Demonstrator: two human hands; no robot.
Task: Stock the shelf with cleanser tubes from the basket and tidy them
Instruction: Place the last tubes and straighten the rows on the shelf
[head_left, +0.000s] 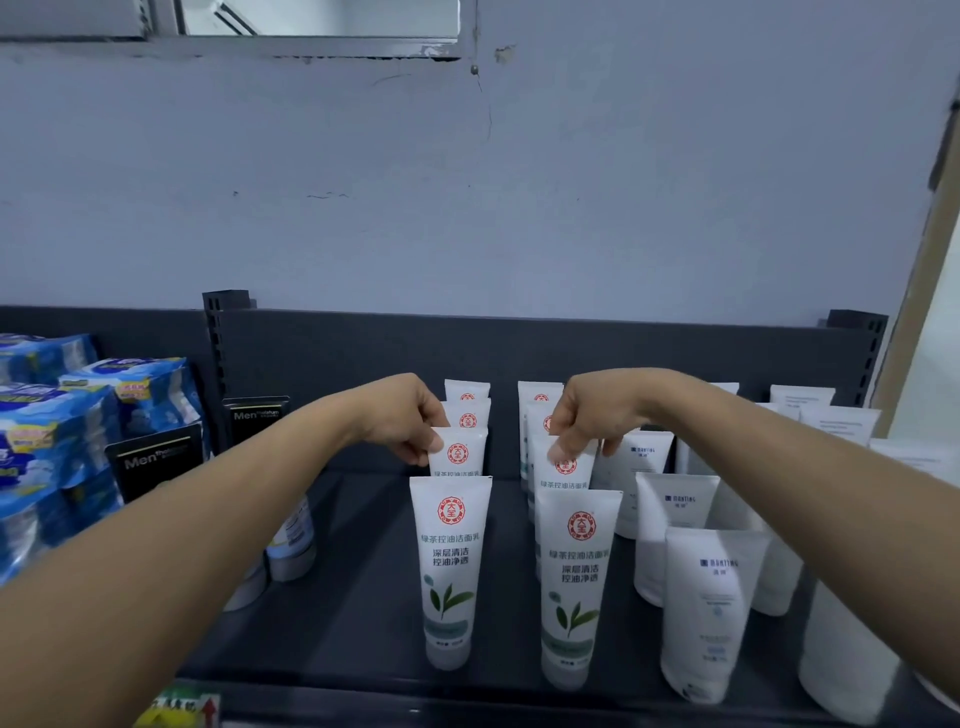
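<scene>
Our left hand (410, 423) pinches the top edge of the second tube (457, 452) in the left row of green-tea cleanser tubes, while our right hand (587, 415) closes its fingertips on the top of the second tube (563, 465) in the neighbouring row. Both rows stand upright, caps down, on the dark shelf (337, 597), each led by a front tube (451, 566) and its twin (574, 587) printed with a red seal and green leaves. To our right stand plainer white tubes (711, 608) in looser rows, some leaning. To our left, black boxes (156, 457) marked "Men" sit beside stacked blue packets (57, 447). Behind the shelf's back panel rises a pale, cracked wall (467, 182). We cannot see the basket from here.
</scene>
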